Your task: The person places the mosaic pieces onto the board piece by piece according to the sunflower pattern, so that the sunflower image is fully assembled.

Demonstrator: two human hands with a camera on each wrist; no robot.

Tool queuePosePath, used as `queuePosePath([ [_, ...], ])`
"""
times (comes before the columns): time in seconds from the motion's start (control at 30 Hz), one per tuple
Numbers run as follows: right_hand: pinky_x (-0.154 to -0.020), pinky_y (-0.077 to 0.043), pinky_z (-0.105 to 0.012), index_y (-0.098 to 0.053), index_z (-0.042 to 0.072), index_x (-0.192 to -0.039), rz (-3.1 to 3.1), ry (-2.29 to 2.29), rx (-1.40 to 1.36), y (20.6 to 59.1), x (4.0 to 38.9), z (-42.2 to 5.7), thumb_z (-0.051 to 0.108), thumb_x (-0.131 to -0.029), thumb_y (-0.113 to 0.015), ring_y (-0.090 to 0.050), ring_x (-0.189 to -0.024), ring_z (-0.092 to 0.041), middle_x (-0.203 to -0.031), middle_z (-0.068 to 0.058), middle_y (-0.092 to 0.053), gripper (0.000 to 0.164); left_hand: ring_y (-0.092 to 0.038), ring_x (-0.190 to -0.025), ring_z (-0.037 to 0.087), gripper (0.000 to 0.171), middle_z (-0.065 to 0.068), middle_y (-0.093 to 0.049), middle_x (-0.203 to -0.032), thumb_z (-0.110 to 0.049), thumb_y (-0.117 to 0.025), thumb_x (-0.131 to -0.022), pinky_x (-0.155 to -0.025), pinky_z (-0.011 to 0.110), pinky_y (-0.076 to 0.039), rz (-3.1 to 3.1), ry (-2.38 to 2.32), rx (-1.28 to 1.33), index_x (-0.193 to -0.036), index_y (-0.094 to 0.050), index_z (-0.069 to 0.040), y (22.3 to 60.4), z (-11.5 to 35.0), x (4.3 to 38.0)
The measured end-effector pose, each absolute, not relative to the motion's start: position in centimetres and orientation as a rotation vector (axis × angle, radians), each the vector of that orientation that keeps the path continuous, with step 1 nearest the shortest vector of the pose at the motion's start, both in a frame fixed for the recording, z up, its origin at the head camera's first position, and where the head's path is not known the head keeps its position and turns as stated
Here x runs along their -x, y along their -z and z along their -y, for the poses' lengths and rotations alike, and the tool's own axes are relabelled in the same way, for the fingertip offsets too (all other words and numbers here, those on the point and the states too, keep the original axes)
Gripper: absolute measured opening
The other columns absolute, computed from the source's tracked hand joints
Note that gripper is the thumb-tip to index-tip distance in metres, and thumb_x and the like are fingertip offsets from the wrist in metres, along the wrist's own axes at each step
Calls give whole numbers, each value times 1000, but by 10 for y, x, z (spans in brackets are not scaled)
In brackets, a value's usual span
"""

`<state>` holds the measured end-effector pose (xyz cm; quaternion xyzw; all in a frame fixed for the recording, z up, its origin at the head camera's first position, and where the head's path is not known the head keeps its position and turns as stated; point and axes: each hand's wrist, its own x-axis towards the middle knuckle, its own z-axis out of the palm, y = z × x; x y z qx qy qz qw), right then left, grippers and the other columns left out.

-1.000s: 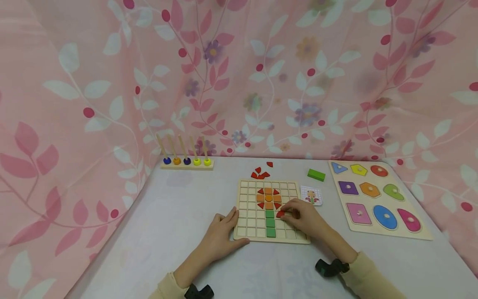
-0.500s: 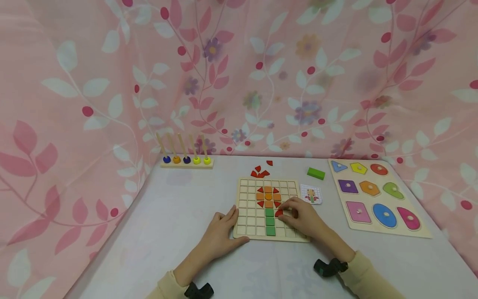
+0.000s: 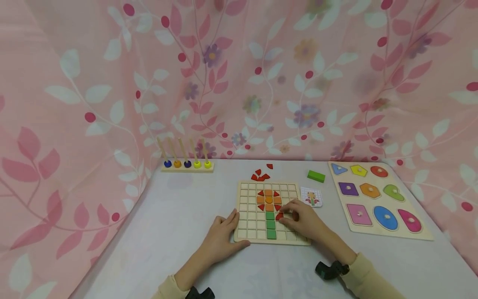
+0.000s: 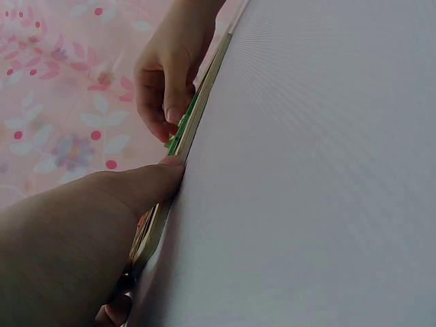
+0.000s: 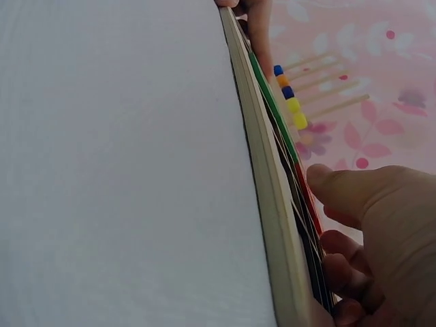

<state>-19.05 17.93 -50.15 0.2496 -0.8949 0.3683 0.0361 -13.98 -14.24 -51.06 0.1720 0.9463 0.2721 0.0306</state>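
head view: right hand (image 3: pixel 305 219) pinches red piece (image 3: pixel 279 216), left hand (image 3: pixel 219 237) spread wide against board (image 3: pixel 251 224).

Head cam evenly lit, L & R wrist cams dimmer.

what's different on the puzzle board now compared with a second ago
The red piece has slid slightly left on the grid board, closer to the top green square. The right hand moved with it, fingertips still at the piece; no release shows. The left hand stays at the board's left edge, and the loose red pieces and green block lie as before.
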Motion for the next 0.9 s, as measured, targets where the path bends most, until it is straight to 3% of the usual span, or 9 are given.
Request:
queuePosePath([
  [0.37,-68,-47,-25,-78,9,-114,2783,-1172,-717,483,205,-179,18,-95,-82,-56,-81,-13,-103,0,-70,21,-40,-100,13,101,8,-36,-171,-69,-76,-87,-80,27,-39,-2917,-847,-539,-160,-46,-5,510,142,138],
  [0.6,-65,-48,-25,-77,0,-115,2722,-1085,-788,463,233,-172,10,-92,-83,-59,-78,-15,-106,-12,-74,25,-39,-99,12,101,8,-36,-171,-69,-76,-87,-79,27,-38,-2924,-840,-544,-160,-46,-5,510,142,139],
  [0.9,-69,-51,-30,-76,-2,-120,2764,-1086,-759,457,278,-165,14,-97,-79,-64,-82,-20,-109,-16,-75,28,-40,-100,13,100,8,-36,-171,-68,-76,-87,-79,27,-38,-2928,-827,-545,-160,-46,-5,509,142,139],
])
